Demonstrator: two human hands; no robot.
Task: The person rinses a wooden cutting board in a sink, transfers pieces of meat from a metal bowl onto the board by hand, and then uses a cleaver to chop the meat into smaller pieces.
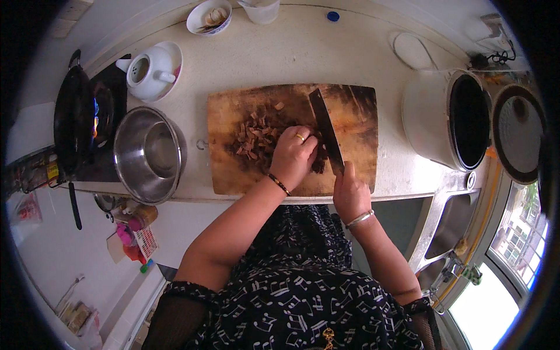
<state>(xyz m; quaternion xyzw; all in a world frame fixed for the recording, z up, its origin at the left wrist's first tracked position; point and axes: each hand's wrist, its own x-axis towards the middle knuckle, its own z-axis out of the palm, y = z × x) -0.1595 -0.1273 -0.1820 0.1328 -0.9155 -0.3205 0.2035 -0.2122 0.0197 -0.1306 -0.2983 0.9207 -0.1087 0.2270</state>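
A worn wooden cutting board [354, 131] lies before me on the counter. My right hand [352, 194] is closed around the handle of a cleaver [326, 131], its dark blade standing on edge and pointing away from me. Just left of the blade, my left hand [295, 151] presses with curled fingers on a dark brown piece of food [320, 164], perhaps meat, mostly hidden under the fingers. Chopped brown pieces [253, 138] lie heaped on the board to the left of that hand.
At left stand a steel bowl [146, 155], a white teapot [148, 74] and a wok [74, 122] beside a blue-orange flame [95, 118]. Garlic sits in a small bowl [210, 17] at the back. Right of the board are a rice cooker [426, 118] and a sink [450, 223].
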